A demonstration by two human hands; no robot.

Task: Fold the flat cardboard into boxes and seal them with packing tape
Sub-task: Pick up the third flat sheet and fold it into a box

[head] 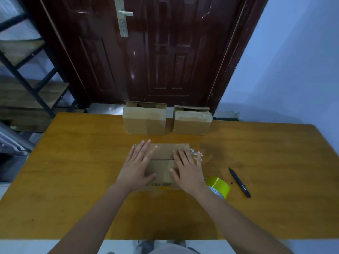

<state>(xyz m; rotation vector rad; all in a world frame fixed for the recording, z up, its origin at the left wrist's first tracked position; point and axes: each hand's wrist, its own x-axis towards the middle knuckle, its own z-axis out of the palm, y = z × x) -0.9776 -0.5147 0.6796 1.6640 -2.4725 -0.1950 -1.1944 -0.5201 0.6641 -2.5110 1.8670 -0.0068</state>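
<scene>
Nearest to you, your left hand and your right hand lie flat with fingers spread on the closed flaps of the cardboard box, which sits on the wooden table. Just right of your right wrist lies the tape roll, then a black pen. Farther away, two open boxes stand at the far table edge, before a dark door.

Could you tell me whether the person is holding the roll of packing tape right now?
No, the tape roll lies on the table beside the right hand, while both it and the left hand press flat on the box.
</scene>
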